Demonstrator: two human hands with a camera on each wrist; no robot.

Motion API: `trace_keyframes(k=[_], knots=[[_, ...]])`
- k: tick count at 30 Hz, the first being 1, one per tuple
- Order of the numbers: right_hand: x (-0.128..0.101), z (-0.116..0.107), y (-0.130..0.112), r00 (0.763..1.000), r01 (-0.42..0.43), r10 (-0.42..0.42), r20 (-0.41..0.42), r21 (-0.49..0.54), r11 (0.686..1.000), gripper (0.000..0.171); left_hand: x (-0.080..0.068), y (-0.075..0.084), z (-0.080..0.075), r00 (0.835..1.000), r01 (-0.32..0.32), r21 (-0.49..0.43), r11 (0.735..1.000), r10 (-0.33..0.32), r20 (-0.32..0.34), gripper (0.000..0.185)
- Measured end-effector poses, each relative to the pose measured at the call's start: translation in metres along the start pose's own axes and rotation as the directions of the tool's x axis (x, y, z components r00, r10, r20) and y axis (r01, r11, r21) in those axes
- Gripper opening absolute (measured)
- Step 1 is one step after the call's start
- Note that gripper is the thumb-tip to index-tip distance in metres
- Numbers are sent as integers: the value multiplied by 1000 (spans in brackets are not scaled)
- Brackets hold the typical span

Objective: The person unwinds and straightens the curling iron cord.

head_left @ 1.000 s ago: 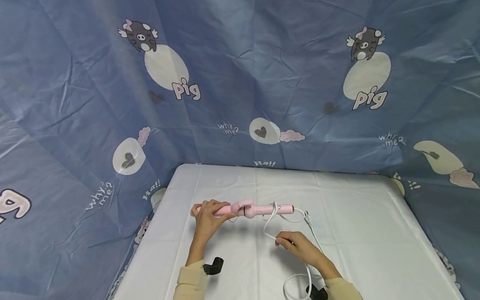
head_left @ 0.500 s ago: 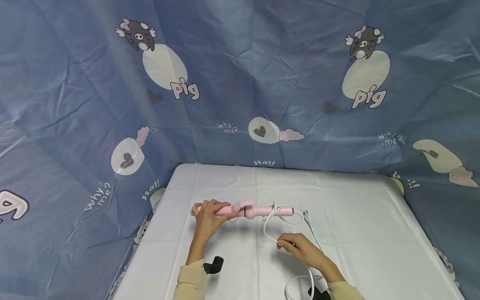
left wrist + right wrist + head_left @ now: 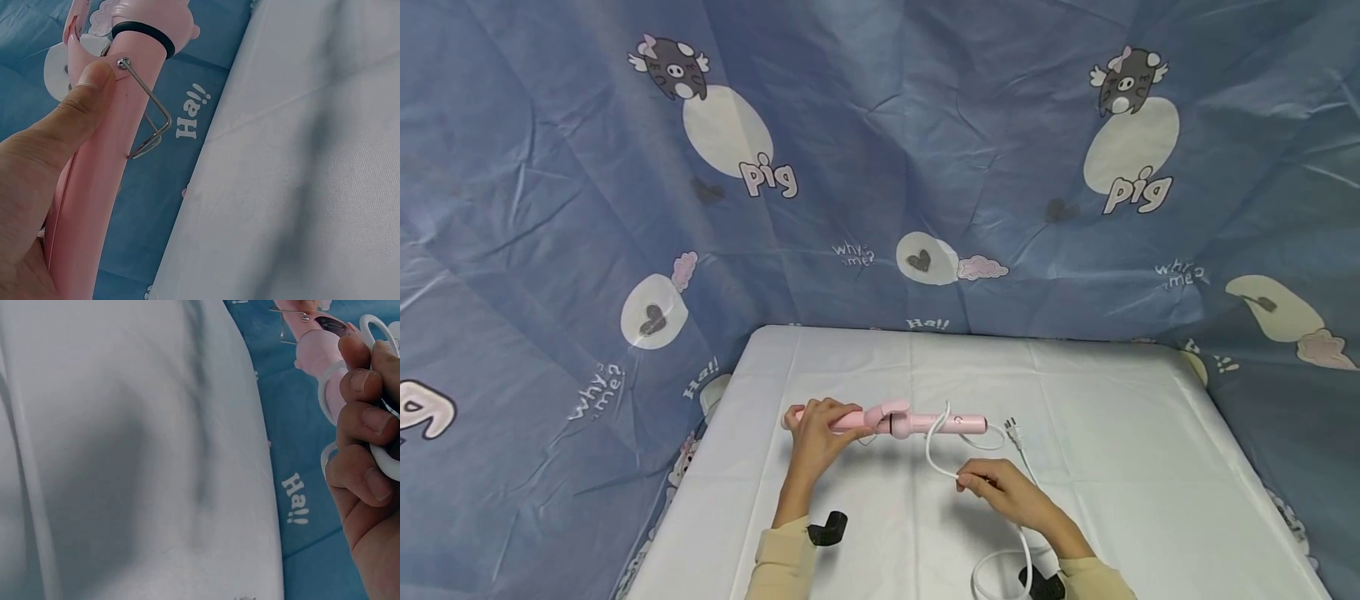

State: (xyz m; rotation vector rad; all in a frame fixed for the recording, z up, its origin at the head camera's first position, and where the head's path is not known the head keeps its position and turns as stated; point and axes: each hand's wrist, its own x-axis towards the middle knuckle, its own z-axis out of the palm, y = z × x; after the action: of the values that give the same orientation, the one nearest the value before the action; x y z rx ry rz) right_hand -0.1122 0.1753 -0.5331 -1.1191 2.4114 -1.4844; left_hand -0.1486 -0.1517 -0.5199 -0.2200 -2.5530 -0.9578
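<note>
A pink curling iron [image 3: 917,423] lies level across the head view, its barrel toward the left. My left hand [image 3: 815,433] grips the barrel, and in the left wrist view the thumb presses near the clamp's hinge, beside a thin wire stand [image 3: 156,119]. The white power cord [image 3: 931,457] loops over the handle and runs down to my right hand [image 3: 1003,493], whose curled fingers pinch it. In the right wrist view the fingers [image 3: 362,428] fold around the cord, with the iron's handle behind them.
The cord's two-prong plug [image 3: 1013,432] is right of the handle. More cord [image 3: 976,575] coils near the front edge of the white-covered table [image 3: 1120,433]. A blue printed curtain [image 3: 865,167] stands behind and at both sides.
My right hand has shifted slightly to the right with the cord, and the loop over the handle has slid a little left. My left hand and the curling iron stay nearly still.
</note>
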Motion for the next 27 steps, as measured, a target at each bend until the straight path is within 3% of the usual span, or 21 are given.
trace_keyframes(k=[12, 27], knots=[[11, -17, -41, 994, 90, -90, -60, -13, 996, 25, -1, -2, 0, 1000, -22, 13, 1000, 22, 1, 40], [11, -26, -45, 986, 43, -53, -158, -66, 997, 24, -3, -4, 2, 999, -49, 23, 999, 49, -3, 43]])
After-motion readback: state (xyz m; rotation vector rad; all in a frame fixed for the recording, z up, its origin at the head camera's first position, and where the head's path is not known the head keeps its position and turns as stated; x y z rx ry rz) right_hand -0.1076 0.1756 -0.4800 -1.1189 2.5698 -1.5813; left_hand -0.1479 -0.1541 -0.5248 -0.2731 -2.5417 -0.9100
